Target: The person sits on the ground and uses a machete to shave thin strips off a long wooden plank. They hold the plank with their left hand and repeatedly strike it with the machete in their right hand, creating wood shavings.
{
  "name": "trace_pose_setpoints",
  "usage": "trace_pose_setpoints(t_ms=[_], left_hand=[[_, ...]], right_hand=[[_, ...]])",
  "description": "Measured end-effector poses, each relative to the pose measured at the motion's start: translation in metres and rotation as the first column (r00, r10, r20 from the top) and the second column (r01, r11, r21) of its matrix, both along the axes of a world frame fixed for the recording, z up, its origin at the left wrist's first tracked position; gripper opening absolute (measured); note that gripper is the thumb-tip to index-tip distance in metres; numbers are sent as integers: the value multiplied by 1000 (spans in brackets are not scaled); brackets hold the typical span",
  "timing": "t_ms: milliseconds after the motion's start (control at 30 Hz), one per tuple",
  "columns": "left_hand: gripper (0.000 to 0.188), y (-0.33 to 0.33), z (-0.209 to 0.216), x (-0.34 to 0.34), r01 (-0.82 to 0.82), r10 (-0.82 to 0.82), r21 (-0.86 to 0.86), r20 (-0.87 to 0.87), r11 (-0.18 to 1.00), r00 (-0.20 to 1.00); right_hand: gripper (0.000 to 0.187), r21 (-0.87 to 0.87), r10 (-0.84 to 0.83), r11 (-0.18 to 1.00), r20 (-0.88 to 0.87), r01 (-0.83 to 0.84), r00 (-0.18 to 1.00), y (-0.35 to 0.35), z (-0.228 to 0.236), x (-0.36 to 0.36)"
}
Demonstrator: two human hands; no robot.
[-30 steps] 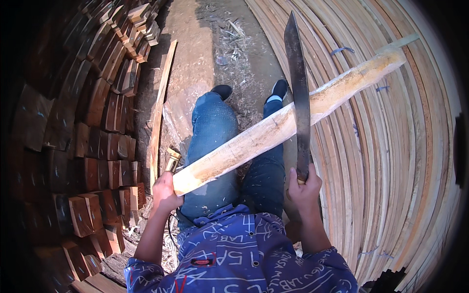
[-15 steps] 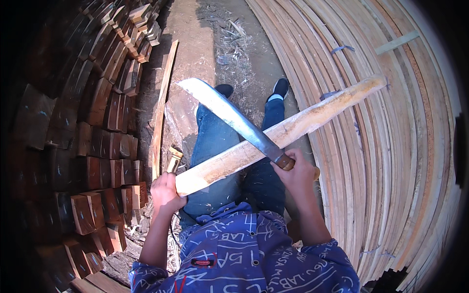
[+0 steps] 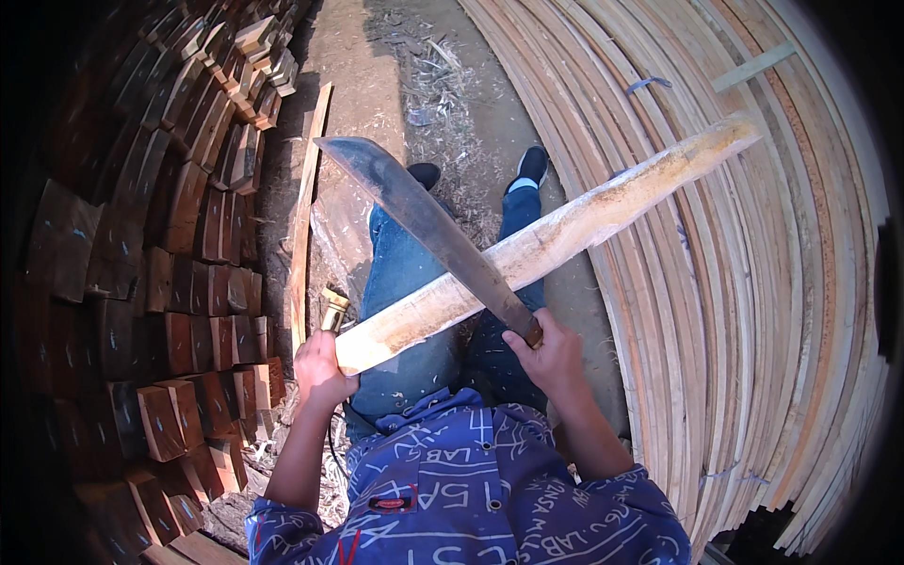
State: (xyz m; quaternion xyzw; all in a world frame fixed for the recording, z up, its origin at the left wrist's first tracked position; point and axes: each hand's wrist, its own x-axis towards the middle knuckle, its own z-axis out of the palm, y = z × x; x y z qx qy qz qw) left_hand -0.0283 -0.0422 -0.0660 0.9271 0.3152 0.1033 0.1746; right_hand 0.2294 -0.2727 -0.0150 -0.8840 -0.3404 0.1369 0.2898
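My left hand [image 3: 322, 369] is closed round the near end of a pale wooden plank [image 3: 574, 234]. The plank slants up to the right across my legs, its far end in front of the stacked boards. Brown patches mark its upper face, and its lower edge is rough. In my right hand [image 3: 549, 354] is the handle of a machete [image 3: 414, 217]. Its broad, dark blade crosses above the plank and points up to the left, the tip over the ground. Most of the handle is hidden by my fingers.
Dark cut timber [image 3: 188, 330] is stacked along the left. Long pale boards [image 3: 744, 311] lie bundled on the right, with a blue strap [image 3: 650, 83]. Beside my left hand stands a yellowish cylindrical object [image 3: 334, 309]. A narrow strip of wood [image 3: 307, 217] lies beyond it; shavings [image 3: 438, 75] litter the ground.
My right hand has come slightly nearer and left with the machete, whose blade has turned from shiny to dark. The plank's far end has risen a little; my left hand stays nearly in place.
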Motion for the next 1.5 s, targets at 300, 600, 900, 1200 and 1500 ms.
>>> trace_pose_setpoints(t_ms=[300,600,900,1200,1500], left_hand=[[31,6,0,-13,5,-5,19,0,1000,1000],[31,-3,-7,-2,-49,49,-17,-7,999,999],[28,-5,2,1,-37,36,18,49,999,998],[28,2,-5,2,2,-2,-6,75,1000,997],[32,11,-4,0,27,-27,-10,31,1000,999]], right_hand=[[45,-73,4,997,365,24,931,-17,6,49],[50,43,-176,984,32,174,984,-15,11,47],[56,-69,111,993,306,-94,945,21,5,25],[56,-134,78,990,305,-39,949,3,18,30],[49,-178,64,984,367,2,928,-19,26,34]])
